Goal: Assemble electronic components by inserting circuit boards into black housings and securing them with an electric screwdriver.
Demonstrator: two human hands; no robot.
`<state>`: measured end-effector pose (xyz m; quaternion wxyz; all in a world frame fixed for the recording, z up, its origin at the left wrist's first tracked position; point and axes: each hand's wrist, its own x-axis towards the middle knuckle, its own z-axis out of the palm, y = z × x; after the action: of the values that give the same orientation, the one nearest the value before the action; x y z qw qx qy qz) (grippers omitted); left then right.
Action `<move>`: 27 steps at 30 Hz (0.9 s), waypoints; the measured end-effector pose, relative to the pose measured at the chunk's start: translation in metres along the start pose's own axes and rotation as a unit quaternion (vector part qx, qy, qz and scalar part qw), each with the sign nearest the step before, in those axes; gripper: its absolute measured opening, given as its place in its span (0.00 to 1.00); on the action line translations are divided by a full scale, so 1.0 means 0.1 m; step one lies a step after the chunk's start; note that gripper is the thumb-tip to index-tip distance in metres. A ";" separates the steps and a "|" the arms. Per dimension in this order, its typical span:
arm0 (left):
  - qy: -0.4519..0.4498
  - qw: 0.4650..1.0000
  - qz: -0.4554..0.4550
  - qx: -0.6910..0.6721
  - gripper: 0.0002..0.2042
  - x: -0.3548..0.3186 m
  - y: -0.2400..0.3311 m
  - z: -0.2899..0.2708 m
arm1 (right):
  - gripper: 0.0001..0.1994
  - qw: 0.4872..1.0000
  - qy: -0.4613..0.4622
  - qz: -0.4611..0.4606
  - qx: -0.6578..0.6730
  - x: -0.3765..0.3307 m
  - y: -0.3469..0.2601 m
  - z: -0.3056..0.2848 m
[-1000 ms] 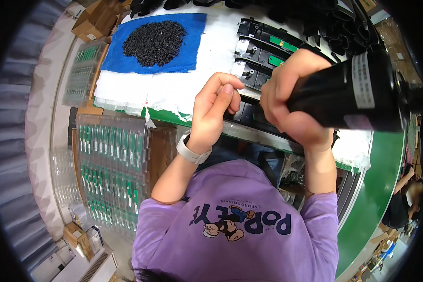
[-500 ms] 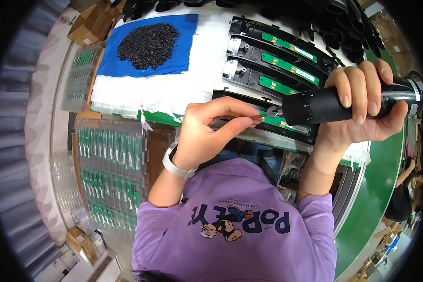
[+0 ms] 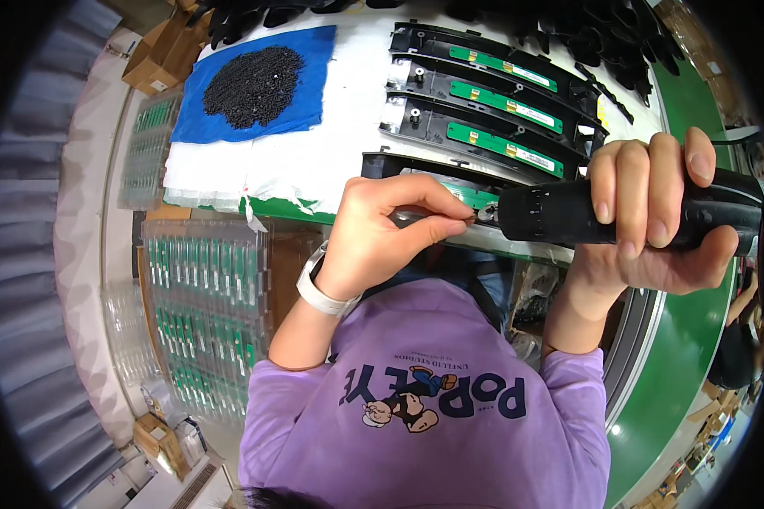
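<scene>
My right hand (image 3: 654,212) is wrapped round a black electric screwdriver (image 3: 539,210), held almost level with its tip pointing left. My left hand (image 3: 382,225) pinches thumb and forefinger together right at that tip; whatever lies between them is too small to make out. Beneath both hands is the nearest long black plastic housing (image 3: 382,165), largely covered, with a green circuit board (image 3: 475,195) partly showing in it. Beyond it, several similar curved housings lie in a row, and a green circuit board (image 3: 505,149) sits in the closest of these.
A heap of small black screws (image 3: 250,86) lies on a blue cloth (image 3: 312,106) at the far left. Clear plastic trays (image 3: 204,314) of green boards stand left of the table. Black plastic parts (image 3: 598,42) crowd the back right. A cardboard box (image 3: 165,55) stands far left.
The screwdriver has shifted slightly left and down, with its tip closer to my left fingertips. My left hand keeps its pinch. The table items appear shifted left in view.
</scene>
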<state>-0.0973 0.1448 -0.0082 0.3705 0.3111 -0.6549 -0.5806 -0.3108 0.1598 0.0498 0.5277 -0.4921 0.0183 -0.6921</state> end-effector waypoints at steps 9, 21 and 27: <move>-0.029 0.999 0.015 0.013 0.05 0.07 -0.03 0.18 | 0.20 1.000 -0.002 -0.003 -0.024 -0.15 -0.17 -0.03; 0.036 0.883 0.250 0.397 0.30 0.16 -0.07 0.36 | 0.24 0.985 0.043 0.017 -0.169 -0.30 -0.53 -0.37; 0.052 0.870 0.230 0.432 0.27 0.15 -0.26 0.36 | 0.21 0.977 0.072 0.016 -0.201 -0.33 -0.48 -0.40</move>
<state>-0.1363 0.1478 -0.0336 0.3558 0.3102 -0.8733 -0.1209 -0.3743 0.1859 0.0329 0.4268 -0.5365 0.2024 -0.6993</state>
